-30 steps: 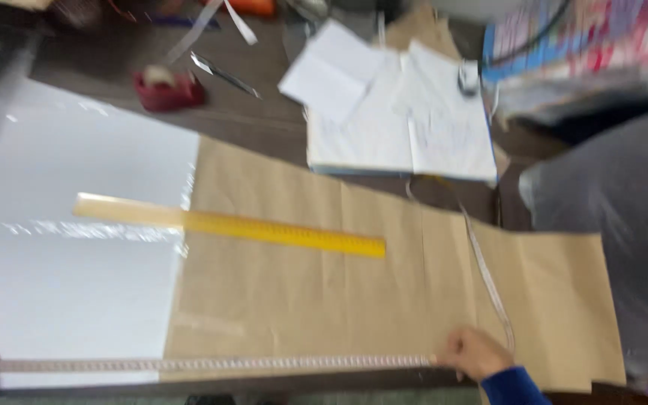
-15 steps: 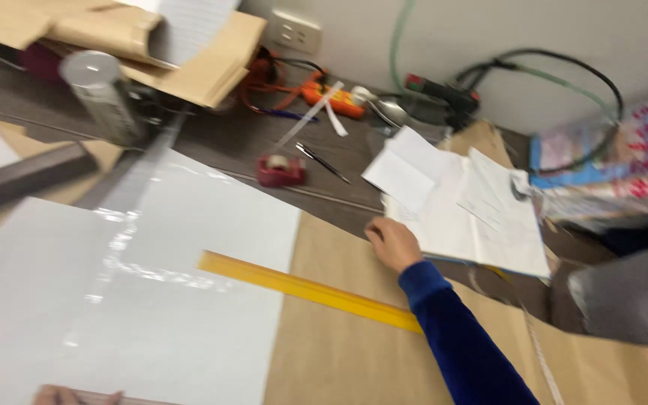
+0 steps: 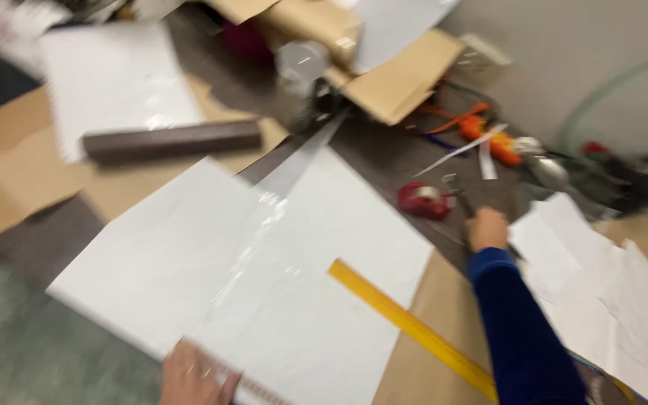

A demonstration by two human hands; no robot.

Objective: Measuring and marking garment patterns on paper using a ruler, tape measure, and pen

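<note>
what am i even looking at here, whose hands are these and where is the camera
The camera sits on a person's head and looks down at their own two bare hands; there is no machine. The picture is blurred. The right hand, in a blue sleeve, reaches to a pair of scissors beside a red tape dispenser; whether it grips them is unclear. The left hand rests on the near edge of a large white sheet. A yellow ruler lies across the sheet and brown paper. A dark tube lies further back.
</note>
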